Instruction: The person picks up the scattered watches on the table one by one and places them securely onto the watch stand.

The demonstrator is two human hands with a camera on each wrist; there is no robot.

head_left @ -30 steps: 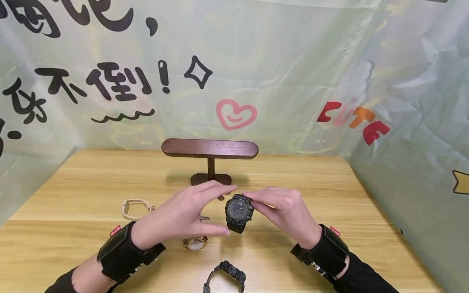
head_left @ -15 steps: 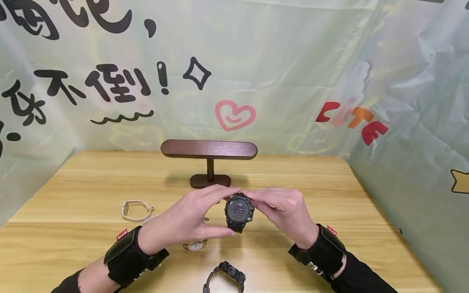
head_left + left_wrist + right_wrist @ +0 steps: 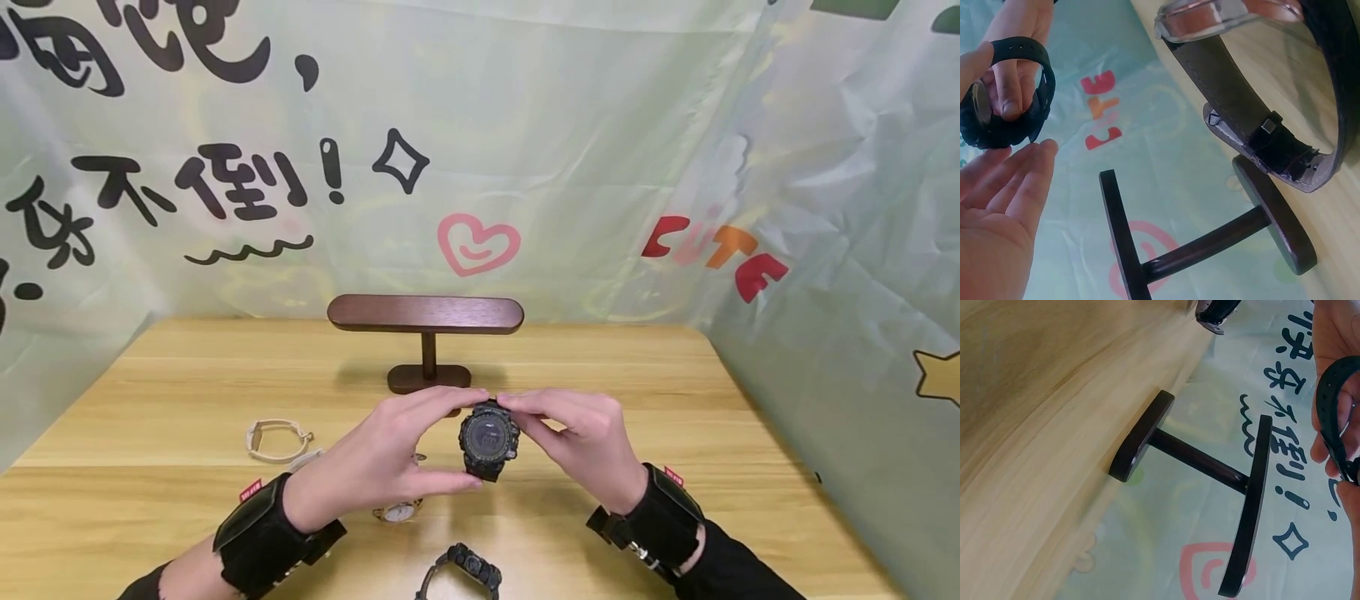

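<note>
A black digital watch [image 3: 487,437] is held up above the table, its round face tilted upward. My left hand [image 3: 397,446] spans it from the left, fingertips at the top edge and thumb at the bottom. From the right, my right hand [image 3: 573,437] pinches the upper right of the case. In the left wrist view the looped strap [image 3: 1022,47] shows, and fingers of the right hand [image 3: 1011,94] reach inside the loop. Part of a gold-cased watch [image 3: 399,511] lies below my left hand, which hides some of it.
Behind the hands stands a dark wooden T-shaped stand [image 3: 425,314] with a bare bar. A white-strapped watch [image 3: 277,442] lies at left, partly beside my forearm. Another black watch [image 3: 472,567] is at the front edge of view. A printed cloth [image 3: 585,125] backs the wooden table [image 3: 600,358].
The left hand has closed in from the left, its fingertips and thumb now at the watch. The right hand keeps its hold. The head view has tilted slightly upward.
</note>
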